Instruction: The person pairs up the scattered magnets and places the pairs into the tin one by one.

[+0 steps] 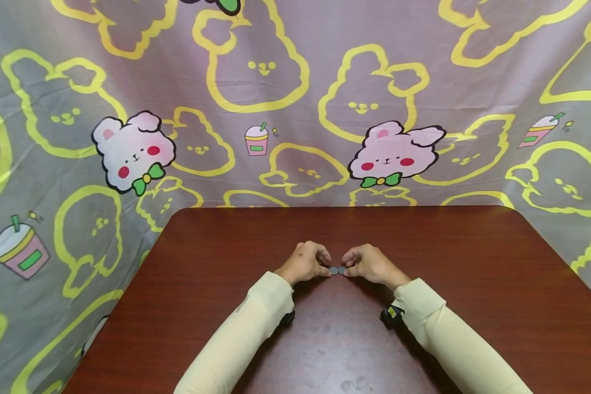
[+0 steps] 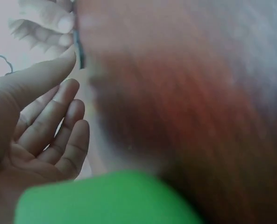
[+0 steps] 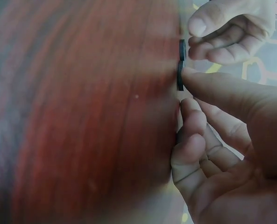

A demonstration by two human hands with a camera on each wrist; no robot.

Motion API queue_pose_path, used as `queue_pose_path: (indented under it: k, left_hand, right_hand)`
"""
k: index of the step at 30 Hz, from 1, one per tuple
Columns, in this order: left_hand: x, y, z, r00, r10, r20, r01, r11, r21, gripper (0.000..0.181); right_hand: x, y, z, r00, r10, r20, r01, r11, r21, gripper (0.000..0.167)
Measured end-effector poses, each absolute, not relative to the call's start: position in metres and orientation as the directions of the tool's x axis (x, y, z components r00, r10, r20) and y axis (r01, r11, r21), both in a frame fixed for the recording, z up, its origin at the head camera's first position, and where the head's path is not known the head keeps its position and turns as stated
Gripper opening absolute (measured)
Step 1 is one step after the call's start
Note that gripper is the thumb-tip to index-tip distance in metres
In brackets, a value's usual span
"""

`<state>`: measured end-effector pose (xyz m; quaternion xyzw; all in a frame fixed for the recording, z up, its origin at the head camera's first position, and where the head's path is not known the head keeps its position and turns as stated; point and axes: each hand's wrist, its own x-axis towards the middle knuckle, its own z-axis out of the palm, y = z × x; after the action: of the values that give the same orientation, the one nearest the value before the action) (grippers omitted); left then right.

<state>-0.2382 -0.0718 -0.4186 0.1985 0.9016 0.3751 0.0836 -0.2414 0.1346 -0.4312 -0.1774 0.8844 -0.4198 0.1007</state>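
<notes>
Backdrop: a grey-pink fabric sheet (image 1: 315,33) printed with yellow outlines and white cartoon rabbits rises beyond the table's far edge.
Table: a reddish-brown, wood-grained table (image 1: 345,339) with rounded far corners and a glossy patch on its near part.
Discs: two small, flat, dark grey round pieces, the left disc (image 1: 334,270) and the right disc (image 1: 342,270), sit side by side about midway across the table, towards its far edge; their rims appear to touch. Whether they rest fully on the table cannot be told.
Left hand: the person's left hand (image 1: 306,264), left of the table's middle, holds the left disc in a narrow pinch by its outer rim, thumb nearest the table's near side; the index fingertip is hidden.
Right hand: the person's right hand (image 1: 370,266), right of the table's middle, pinches the right disc likewise, the other fingers loosely curved.
Handling: both discs look light and stiff; the material is unclear. Smooth faces could slip, and such thinness leaves little to grasp.
Best hold: probably the outer rims, thumb against fingertip, leaving the meeting edges free.
</notes>
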Motion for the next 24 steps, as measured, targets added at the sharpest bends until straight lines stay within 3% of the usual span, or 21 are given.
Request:
queue_pose_path:
  k: [15,24]
  left_hand:
    - [-0.232,-0.099,-0.404,-0.897,0.441,-0.038,0.274,0.621,0.735,0.039]
    - [-0.225,-0.119,-0.400,-0.902,0.423,-0.091,0.250,0.682,0.687,0.051]
  right_hand:
    - [-0.242,0.133,-0.432,-0.911,-0.411,-0.044,-0.244,0.620,-0.746,0.022]
    - [-0.241,0.131,-0.430,-0.910,-0.410,-0.057,-0.236,0.628,-0.741,0.021]
